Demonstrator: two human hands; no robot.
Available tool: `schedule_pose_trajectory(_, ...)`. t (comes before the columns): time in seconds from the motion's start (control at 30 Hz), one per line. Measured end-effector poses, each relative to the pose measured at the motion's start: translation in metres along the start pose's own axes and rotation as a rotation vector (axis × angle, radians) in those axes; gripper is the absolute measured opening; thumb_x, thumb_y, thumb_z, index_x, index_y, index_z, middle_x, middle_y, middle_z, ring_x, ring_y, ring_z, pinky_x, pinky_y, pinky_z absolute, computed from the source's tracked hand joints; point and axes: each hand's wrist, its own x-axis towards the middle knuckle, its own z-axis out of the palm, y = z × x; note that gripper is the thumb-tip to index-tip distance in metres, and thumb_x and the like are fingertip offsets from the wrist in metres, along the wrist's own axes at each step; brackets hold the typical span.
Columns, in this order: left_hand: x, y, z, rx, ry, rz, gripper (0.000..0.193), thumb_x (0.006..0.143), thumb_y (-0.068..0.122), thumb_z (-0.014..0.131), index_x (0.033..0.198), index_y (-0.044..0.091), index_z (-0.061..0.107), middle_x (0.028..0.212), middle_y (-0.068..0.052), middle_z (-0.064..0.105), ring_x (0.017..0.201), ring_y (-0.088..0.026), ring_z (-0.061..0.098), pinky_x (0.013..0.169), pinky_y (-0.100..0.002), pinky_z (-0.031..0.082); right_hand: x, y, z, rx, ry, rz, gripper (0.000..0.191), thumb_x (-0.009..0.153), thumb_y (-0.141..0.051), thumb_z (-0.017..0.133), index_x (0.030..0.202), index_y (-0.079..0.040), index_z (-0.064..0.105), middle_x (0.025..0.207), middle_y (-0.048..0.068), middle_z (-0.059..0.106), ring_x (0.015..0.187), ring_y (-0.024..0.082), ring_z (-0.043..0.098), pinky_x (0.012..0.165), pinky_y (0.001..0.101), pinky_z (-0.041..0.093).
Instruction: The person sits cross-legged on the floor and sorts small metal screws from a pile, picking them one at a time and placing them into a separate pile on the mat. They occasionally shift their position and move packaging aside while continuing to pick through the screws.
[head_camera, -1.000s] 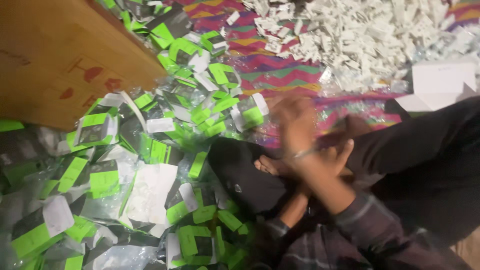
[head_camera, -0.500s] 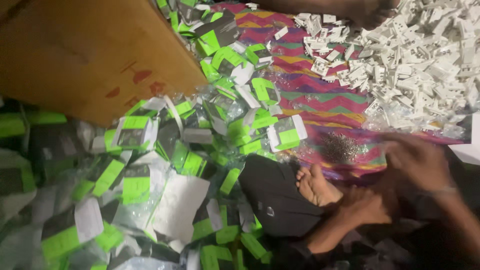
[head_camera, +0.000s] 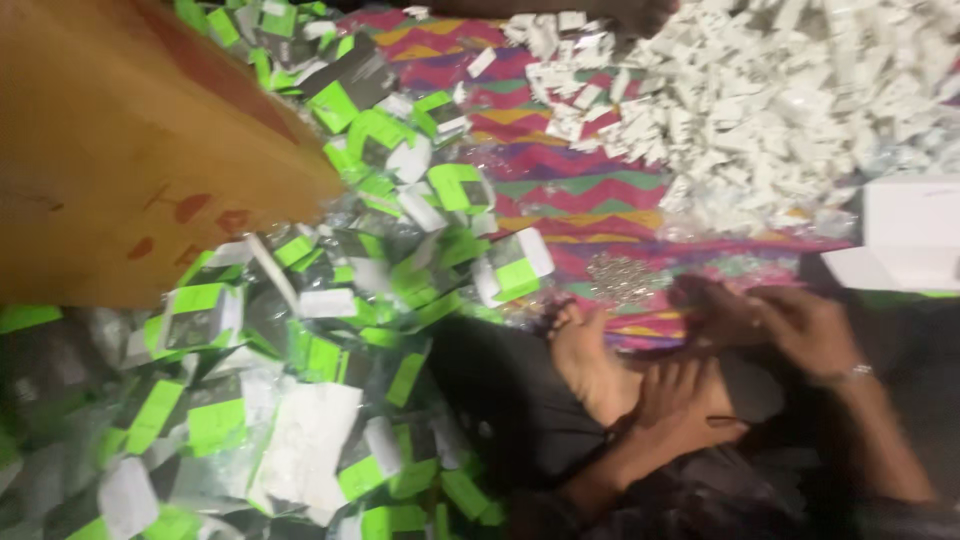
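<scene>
Left hand (head_camera: 685, 400) bent at wrist, fingers curled over bare foot (head_camera: 590, 360). Right hand (head_camera: 800, 325) half-closed, possibly pinching something small, too blurred to tell. Glossy green-and-white packets (head_camera: 300, 330) heaped just beside, on zigzag cloth (head_camera: 590, 200).

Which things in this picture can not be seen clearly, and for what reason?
- Right hand, head view: motion blur; whether it holds something cannot be told.
- Left hand: blurred, fingers merge with the bare foot.
- Cardboard box: cut off by left and top edges.
- White box: cut off by right edge.
- Green packets: print too blurred.
</scene>
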Motion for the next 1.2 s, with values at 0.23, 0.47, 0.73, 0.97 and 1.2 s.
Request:
schedule_pose_trajectory(0.23,0.025,0.019,-0.021,0.155,-0.042,0.048,0.095,0.072,0.043,0.079,0.152,0.001,0.049,0.136,-0.014,0.059,0.127,-0.029,0.054,0.11,-0.045,0.041,0.026,-0.01,0.006,0.118,-0.132,-0.122,0.032,0.093,-0.027,0.069,0.118,-0.008,0.074,0.104,0.016,0.077,0.09,0.029,0.076,0.078,0.0399,0.058)
schedule_pose_trajectory(0.47,0.046,0.035,0.0,0.052,0.004,0.108,0.092,0.07,0.048,0.081,0.141,-0.002,0.051,0.125,-0.02,0.062,0.111,-0.04,0.06,0.095,-0.053,0.046,0.01,-0.007,-0.02,0.134,-0.209,-0.303,0.025,0.093,-0.027,0.066,0.112,-0.012,0.073,0.124,0.014,0.07,0.106,0.037,0.068,0.091,0.0448,0.055)
schedule_pose_trajectory(0.73,0.046,0.01,0.011,0.074,0.009,0.14,0.074,0.08,0.044,0.078,0.136,0.0,0.056,0.122,-0.018,0.062,0.109,-0.038,0.062,0.094,-0.05,0.049,0.017,-0.006,-0.045,0.026,-0.309,-0.224,0.048,0.092,-0.031,0.068,0.134,-0.01,0.061,0.138,0.012,0.061,0.124,0.035,0.059,0.093,0.0457,0.052)
schedule_pose_trajectory(0.97,0.02,-0.014,0.03,0.056,0.005,0.232,0.054,0.091,0.04,0.075,0.13,0.005,0.061,0.122,-0.015,0.062,0.112,-0.034,0.062,0.095,-0.045,0.051,0.02,0.012,-0.029,0.018,-0.365,-0.355,0.043,0.095,-0.034,0.061,0.135,-0.018,0.064,0.151,0.011,0.052,0.137,0.035,0.049,0.105,0.0476,0.044)
schedule_pose_trajectory(1.2,0.02,0.001,0.017,-0.067,-0.099,0.26,0.02,0.098,0.031,0.076,0.106,0.013,0.07,0.093,-0.005,0.064,0.091,-0.023,0.064,0.082,-0.038,0.053,0.028,0.001,-0.006,0.08,-0.569,-0.278,0.046,0.09,-0.032,0.061,0.134,-0.021,0.066,0.152,0.003,0.052,0.135,0.03,0.053,0.107,0.0431,0.045)
